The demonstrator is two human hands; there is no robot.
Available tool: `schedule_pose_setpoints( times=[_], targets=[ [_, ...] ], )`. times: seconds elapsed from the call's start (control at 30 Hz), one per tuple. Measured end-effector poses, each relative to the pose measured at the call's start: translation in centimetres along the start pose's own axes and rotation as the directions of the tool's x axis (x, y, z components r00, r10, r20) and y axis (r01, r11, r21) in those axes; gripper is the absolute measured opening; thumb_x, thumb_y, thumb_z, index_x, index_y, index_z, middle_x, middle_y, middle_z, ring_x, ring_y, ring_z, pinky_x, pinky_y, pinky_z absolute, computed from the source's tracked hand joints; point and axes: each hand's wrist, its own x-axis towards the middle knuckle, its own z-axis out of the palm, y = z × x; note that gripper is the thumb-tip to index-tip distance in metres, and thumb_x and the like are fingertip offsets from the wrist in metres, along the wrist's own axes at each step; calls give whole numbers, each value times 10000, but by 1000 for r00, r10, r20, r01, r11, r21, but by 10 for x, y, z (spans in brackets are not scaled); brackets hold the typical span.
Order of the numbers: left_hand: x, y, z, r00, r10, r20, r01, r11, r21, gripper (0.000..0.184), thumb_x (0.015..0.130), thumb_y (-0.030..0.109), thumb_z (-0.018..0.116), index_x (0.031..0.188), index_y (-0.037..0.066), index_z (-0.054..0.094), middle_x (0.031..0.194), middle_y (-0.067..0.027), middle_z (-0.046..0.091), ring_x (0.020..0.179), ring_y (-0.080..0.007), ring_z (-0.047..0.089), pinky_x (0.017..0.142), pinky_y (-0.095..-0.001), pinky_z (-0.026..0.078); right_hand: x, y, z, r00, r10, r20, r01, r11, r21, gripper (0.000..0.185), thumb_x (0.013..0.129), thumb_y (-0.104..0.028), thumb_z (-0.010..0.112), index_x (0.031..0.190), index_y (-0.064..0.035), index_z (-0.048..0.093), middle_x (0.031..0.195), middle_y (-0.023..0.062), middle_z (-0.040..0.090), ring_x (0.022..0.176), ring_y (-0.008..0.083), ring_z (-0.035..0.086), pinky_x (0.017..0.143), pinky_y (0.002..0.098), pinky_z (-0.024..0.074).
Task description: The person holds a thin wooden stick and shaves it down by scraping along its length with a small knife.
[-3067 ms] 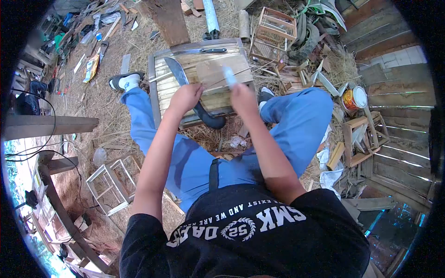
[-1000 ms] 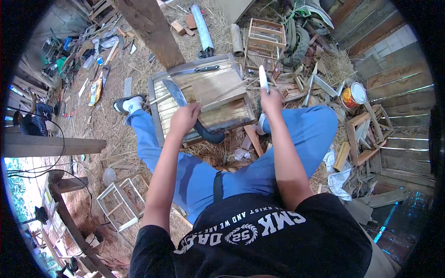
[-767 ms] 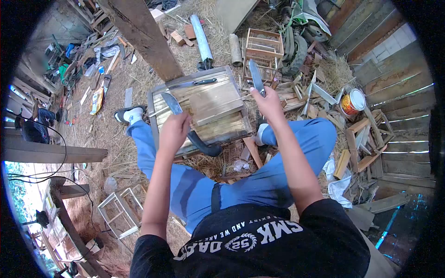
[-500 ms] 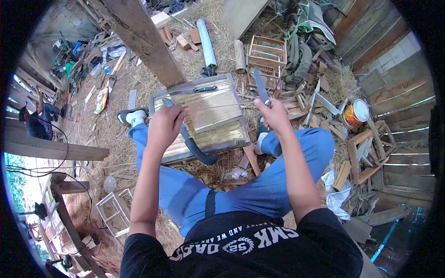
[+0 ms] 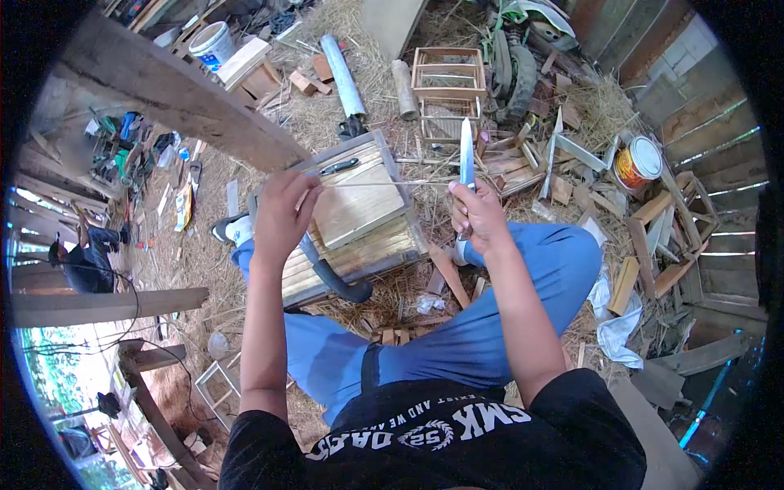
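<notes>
A thin light stick [image 5: 376, 184] stretches between my two hands above the wooden board. My left hand [image 5: 283, 208] pinches its left end. In my right hand [image 5: 482, 214] is a knife [image 5: 466, 155] with its blade pointing up and away, and the stick's right end meets the thumb. Below lies a slatted low table [image 5: 359, 265] bearing a flat wooden block [image 5: 355, 214]. A black-handled knife [image 5: 339, 167] rests at the far edge. The machete's dark curved handle [image 5: 343, 282] sticks out near the front edge, its blade mostly hidden under my left hand.
A wooden post [image 5: 188, 98] slants in beyond the table. Small wooden frames [image 5: 447, 73] stand on the straw past it. To the right are a paint can [image 5: 637, 163] and wood scraps. Another person [image 5: 90, 257] is at the far left.
My left hand has moved left and away across the table, over the machete blade. The stick now spans both hands above the block. The knife in my right hand points more upright, and the view has shifted.
</notes>
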Motion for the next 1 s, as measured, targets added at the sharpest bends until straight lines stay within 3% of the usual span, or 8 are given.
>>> schedule_pose_setpoints(
  times=[0.13,0.23,0.33,0.4,0.63,0.7,0.93,1.0],
  targets=[
    [16,36,17,908,37,-418,8,995,103,265,885,111,717,1142,90,658,1173,-158,633,1173,-357,559,999,-439,429,3,5,-3,993,-67,-93,72,996,59,116,959,-143,702,899,-98,614,580,-60,453,415,72,408,395,268,350],
    [5,48,58,870,-189,-456,150,981,-120,238,900,108,716,1119,56,638,1138,-144,613,1148,-315,544,982,-419,413,2,6,0,993,-93,-75,99,991,94,119,953,-153,715,907,-110,614,578,-60,450,420,74,418,398,268,358],
    [1,60,95,846,-419,-330,301,886,-354,149,1005,152,627,1089,29,632,1070,-81,630,1048,-194,586,920,-347,452,1,8,5,993,-101,-56,107,985,133,123,952,-163,722,912,-119,614,567,-58,456,419,74,423,401,269,364],
    [6,70,115,863,-503,-42,274,535,-799,192,1082,199,519,1079,31,612,1076,-70,643,1024,-172,614,905,-328,484,-5,6,12,996,-68,-50,74,990,120,126,955,-167,722,916,-120,613,557,-58,465,418,69,424,405,262,360],
    [31,90,113,850,-509,140,231,121,-965,279,1126,274,403,1138,43,557,1074,-88,662,1064,-200,653,957,-383,524,-11,19,17,998,-48,32,47,999,27,91,976,-162,695,994,-100,632,595,-78,471,440,41,412,423,244,317],
    [30,86,116,860,-481,173,133,-116,-984,271,1125,279,401,1132,50,546,997,-69,643,994,-221,677,943,-402,544,-13,18,18,997,-50,65,59,989,-135,104,972,-161,705,1018,-88,648,608,-85,477,451,28,400,431,243,298],
    [8,64,102,810,-480,337,256,-228,-939,222,1121,264,421,1122,74,536,760,25,431,625,-93,457,599,-278,451,-10,18,15,996,-73,59,85,967,-238,223,1037,-278,599,1024,-64,661,630,-85,470,485,17,386,459,226,308],
    [-9,62,102,746,-511,426,501,11,-865,240,1122,283,415,1135,73,530,727,43,408,570,-51,331,501,-232,307,-3,27,7,993,-108,35,114,923,-367,323,1065,-324,514,1032,-46,675,636,-69,470,517,32,404,492,235,316]
  ],
)
